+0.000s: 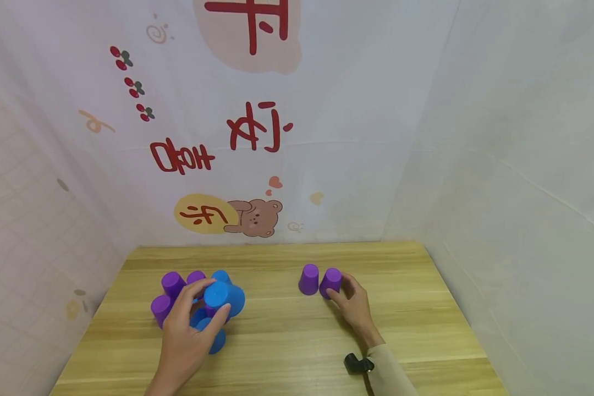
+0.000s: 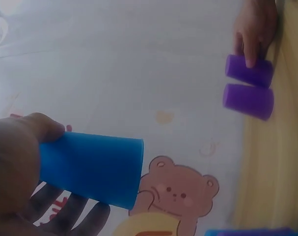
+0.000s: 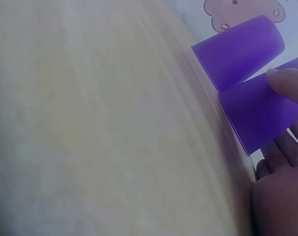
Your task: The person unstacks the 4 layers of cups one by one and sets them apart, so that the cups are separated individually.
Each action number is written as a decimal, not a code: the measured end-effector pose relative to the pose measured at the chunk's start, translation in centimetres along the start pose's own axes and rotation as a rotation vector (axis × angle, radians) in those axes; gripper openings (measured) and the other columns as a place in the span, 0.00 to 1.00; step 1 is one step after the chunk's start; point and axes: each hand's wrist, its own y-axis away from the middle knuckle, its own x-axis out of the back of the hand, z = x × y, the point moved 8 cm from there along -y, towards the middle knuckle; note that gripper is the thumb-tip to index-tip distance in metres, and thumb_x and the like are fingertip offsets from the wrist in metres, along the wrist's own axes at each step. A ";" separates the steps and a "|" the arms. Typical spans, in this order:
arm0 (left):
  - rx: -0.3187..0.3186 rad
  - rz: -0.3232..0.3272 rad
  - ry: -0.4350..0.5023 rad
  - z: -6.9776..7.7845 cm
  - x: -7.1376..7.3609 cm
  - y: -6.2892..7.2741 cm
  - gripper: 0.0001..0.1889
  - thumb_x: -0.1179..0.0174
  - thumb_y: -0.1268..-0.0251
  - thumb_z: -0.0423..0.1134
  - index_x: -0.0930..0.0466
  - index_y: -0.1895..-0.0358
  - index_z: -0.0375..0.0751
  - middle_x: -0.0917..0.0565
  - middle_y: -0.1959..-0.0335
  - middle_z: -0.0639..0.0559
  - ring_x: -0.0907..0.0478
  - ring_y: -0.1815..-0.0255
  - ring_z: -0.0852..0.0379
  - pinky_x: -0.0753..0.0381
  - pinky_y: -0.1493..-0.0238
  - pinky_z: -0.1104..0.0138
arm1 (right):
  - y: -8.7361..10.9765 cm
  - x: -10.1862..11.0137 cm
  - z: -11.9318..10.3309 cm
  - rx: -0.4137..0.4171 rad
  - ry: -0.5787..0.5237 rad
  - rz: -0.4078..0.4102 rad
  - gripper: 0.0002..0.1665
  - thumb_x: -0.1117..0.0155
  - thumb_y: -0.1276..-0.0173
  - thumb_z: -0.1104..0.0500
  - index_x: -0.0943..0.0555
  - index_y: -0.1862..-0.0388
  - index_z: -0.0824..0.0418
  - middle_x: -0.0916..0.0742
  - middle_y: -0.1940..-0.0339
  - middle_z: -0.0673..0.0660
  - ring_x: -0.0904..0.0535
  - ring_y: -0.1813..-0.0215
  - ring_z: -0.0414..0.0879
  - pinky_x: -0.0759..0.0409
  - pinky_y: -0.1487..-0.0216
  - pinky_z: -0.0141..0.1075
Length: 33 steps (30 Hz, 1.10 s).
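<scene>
My left hand [image 1: 184, 338] grips a blue cup [image 1: 216, 295] between thumb and fingers, held up over a group of cups on the left. In the left wrist view this blue cup [image 2: 97, 169] is off the table, its wide end pointing away from the palm. On the other side, my right hand [image 1: 357, 311] holds an upside-down purple cup [image 1: 333, 280], thumb on its near side and fingers round the far side. Close beside it stands a second upside-down purple cup [image 1: 309, 279]. The right wrist view shows their rims touching or nearly touching at the table.
Several purple cups [image 1: 172, 284] and blue cups [image 1: 218, 342] crowd together at the left, partly hidden by my left hand. A black strap-like piece [image 1: 357, 364] sits by the right sleeve. The wooden table [image 1: 277, 352] meets a printed white curtain [image 1: 346, 220] at the back.
</scene>
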 end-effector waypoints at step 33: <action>0.334 0.254 -0.077 -6.3 8.6 3.4 0.32 0.20 0.35 0.25 0.18 0.28 0.38 0.18 0.42 0.76 0.20 0.42 0.78 0.20 0.43 0.91 | -0.1 -0.1 0.1 0.028 0.009 0.018 0.36 0.17 0.29 0.64 0.19 0.25 0.67 0.13 0.24 0.67 0.22 0.16 0.65 0.28 0.13 0.36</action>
